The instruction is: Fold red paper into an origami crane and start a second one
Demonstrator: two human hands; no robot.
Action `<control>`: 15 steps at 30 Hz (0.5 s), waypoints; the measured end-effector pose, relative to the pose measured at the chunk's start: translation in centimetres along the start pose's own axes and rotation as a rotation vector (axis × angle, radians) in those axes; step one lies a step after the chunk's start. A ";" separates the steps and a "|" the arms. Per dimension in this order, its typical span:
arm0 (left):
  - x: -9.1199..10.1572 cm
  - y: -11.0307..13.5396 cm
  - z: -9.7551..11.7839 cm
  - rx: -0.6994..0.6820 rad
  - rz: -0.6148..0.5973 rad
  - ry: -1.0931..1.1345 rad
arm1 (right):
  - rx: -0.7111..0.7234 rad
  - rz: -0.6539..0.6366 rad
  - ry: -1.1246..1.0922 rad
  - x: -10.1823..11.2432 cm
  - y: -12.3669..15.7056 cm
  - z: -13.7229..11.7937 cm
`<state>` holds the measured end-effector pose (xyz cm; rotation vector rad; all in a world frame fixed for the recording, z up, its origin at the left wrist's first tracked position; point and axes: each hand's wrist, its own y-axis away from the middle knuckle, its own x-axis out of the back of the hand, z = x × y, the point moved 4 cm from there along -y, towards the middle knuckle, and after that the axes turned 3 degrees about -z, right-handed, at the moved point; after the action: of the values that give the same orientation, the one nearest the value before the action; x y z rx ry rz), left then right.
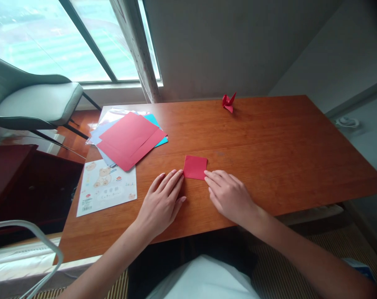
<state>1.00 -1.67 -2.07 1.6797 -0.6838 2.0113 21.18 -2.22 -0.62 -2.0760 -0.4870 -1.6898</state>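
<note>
A small red square of folded paper [195, 167] lies flat on the wooden table in front of me. My left hand [163, 200] rests palm down with its fingers stretched out, the fingertips at the paper's lower left edge. On the other side, my right hand [228, 194] reaches in with extended fingers, and its fingertips touch the lower right corner. Neither hand is closed around anything. The thumb of my right hand is partly hidden beneath its fingers. Toward the table's far edge stands a red origami crane [228, 102].
Sheets of red paper [129, 139] lie over blue and pale sheets at the left, beside a white bear-printed card [106, 187]. The wooden table [288, 153] stretches right. A chair [35, 99] stands by the window, and a white curved tube [48, 241] rises at lower left.
</note>
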 end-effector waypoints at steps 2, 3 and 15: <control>-0.2 0.0 0.0 0.005 0.015 0.015 | -0.038 -0.008 -0.104 0.5 -1.1 1.0; -0.2 0.0 -0.1 0.006 0.020 0.022 | -0.068 -0.005 -0.161 0.6 -1.8 1.7; 0.3 -0.6 -0.6 0.015 0.031 0.150 | -0.225 -0.028 -0.517 -1.6 -9.1 5.6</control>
<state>0.90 -0.83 -1.78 1.5161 -0.6465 2.1434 20.82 8.43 -2.24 -2.6934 -0.4955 -1.2532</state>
